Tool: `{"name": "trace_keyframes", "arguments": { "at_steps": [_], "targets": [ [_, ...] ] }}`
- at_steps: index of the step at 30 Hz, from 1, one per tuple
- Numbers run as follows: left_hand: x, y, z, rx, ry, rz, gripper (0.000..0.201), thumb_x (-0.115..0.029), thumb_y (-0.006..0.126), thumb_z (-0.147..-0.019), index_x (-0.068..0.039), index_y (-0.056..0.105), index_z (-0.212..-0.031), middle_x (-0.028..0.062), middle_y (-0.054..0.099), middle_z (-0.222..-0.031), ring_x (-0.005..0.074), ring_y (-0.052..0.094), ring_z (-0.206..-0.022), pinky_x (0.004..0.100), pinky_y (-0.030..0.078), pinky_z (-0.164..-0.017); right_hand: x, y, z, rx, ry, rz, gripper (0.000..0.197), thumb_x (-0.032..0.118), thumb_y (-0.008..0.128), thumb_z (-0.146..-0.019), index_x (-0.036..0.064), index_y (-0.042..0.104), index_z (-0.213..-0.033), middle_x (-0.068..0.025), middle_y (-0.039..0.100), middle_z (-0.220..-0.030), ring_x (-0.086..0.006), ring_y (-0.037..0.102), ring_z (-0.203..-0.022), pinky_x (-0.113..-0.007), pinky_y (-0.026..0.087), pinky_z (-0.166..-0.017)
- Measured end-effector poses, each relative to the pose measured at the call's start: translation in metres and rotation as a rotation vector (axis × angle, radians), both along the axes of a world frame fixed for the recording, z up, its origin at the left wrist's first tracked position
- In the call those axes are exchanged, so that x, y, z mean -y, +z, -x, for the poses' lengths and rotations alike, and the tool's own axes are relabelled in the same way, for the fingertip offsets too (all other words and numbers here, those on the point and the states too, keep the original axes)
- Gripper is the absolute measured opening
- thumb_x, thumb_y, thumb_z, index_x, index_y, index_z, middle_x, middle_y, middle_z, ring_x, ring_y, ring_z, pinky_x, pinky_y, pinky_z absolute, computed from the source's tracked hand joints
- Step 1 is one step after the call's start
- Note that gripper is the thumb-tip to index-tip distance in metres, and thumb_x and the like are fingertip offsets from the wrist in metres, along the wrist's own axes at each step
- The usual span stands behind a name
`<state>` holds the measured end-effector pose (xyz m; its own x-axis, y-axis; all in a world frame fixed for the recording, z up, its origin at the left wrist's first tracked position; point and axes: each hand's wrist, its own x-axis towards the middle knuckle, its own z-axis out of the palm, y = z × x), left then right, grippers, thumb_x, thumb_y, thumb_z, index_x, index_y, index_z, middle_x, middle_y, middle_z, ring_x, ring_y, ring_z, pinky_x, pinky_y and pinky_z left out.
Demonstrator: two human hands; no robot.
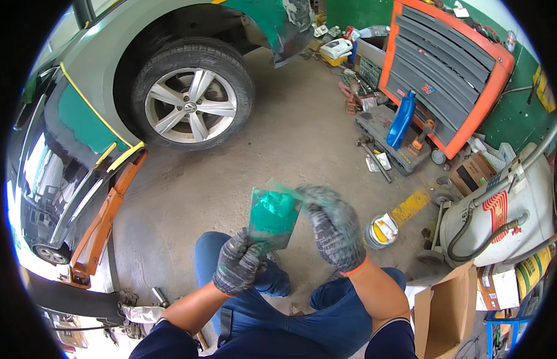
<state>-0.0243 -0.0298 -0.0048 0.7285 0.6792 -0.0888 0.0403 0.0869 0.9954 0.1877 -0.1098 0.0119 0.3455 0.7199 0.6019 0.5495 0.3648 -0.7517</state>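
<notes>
Grey knit gloves with orange cuffs cover both of my hands. My left hand [239, 263] is closed round the lower left edge of a flat rectangular mixing board [283, 240]. Green putty [274, 210] is smeared across much of its face. Beside the board's upper right corner, my right hand [335, 230] is closed on a thin greenish putty spreader [283, 188], which is blurred by motion and reaches over the board's top edge. Ahead to the left is a car's wheel [192, 106]; green patches show on the door [87, 119] and on the fender [272, 27].
Yellow tape [93, 107] edges the door patch, near an orange metal arm [105, 221]. To the right are a small bucket [381, 232], a white tank [500, 221] and an open carton [449, 305]. Farther back stand a red tool cabinet [446, 66] and a blue bottle [402, 119].
</notes>
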Motion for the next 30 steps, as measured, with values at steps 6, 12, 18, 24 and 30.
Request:
{"name": "trace_keyframes", "arguments": {
  "at_steps": [6, 12, 18, 24, 30],
  "targets": [
    [0.002, -0.001, -0.007, 0.145, -0.148, -0.476, 0.039, 0.006, 0.054, -0.092, -0.004, 0.053, -0.129, 0.0062, 0.062, -0.109, 0.0159, 0.060, -0.098, 0.0293, 0.050, -0.084, 0.007, -0.004, 0.043, 0.449, -0.212, -0.265, 0.037, 0.008, 0.065, -0.078, 0.0142, 0.069, -0.114, -0.0089, 0.063, -0.117, -0.0293, 0.060, -0.109, -0.044, 0.049, -0.095],
    [-0.011, 0.012, -0.006, 0.085, -0.011, -0.183, 0.030, 0.000, 0.054, -0.095, -0.004, 0.053, -0.125, 0.0025, 0.061, -0.096, 0.0100, 0.060, -0.078, 0.0252, 0.051, -0.068, 0.003, -0.007, 0.037, 0.447, -0.041, -0.233, 0.040, 0.008, 0.064, -0.076, 0.0160, 0.068, -0.115, -0.0062, 0.063, -0.117, -0.0278, 0.061, -0.107, -0.045, 0.049, -0.097],
    [-0.005, 0.003, -0.012, 0.020, -0.102, -0.007, 0.020, -0.006, 0.051, -0.098, -0.005, 0.058, -0.117, 0.0017, 0.061, -0.081, 0.0083, 0.057, -0.063, 0.0244, 0.049, -0.058, 0.008, 0.023, 0.008, -0.634, 0.135, -0.260, 0.027, 0.010, 0.059, -0.094, 0.0073, 0.062, -0.121, -0.0076, 0.066, -0.112, -0.0176, 0.064, -0.098, -0.032, 0.053, -0.085],
    [-0.005, -0.001, -0.012, -0.003, -0.060, 0.157, 0.020, -0.008, 0.054, -0.096, -0.006, 0.059, -0.115, 0.0010, 0.063, -0.085, 0.0076, 0.055, -0.064, 0.0230, 0.047, -0.057, 0.004, -0.005, 0.007, -0.483, 0.110, 0.057, 0.026, 0.008, 0.058, -0.094, 0.0027, 0.061, -0.119, -0.0122, 0.066, -0.112, -0.0222, 0.065, -0.098, -0.034, 0.053, -0.086],
    [0.000, -0.008, -0.013, 0.014, -0.029, -0.194, 0.021, -0.003, 0.055, -0.094, -0.005, 0.060, -0.114, 0.0018, 0.063, -0.089, 0.0088, 0.058, -0.067, 0.0243, 0.048, -0.060, 0.006, 0.026, 0.014, 0.382, -0.121, -0.149, 0.041, 0.010, 0.061, -0.085, 0.0109, 0.062, -0.126, -0.0120, 0.063, -0.121, -0.0309, 0.061, -0.109, -0.041, 0.051, -0.094]
  ]
}}
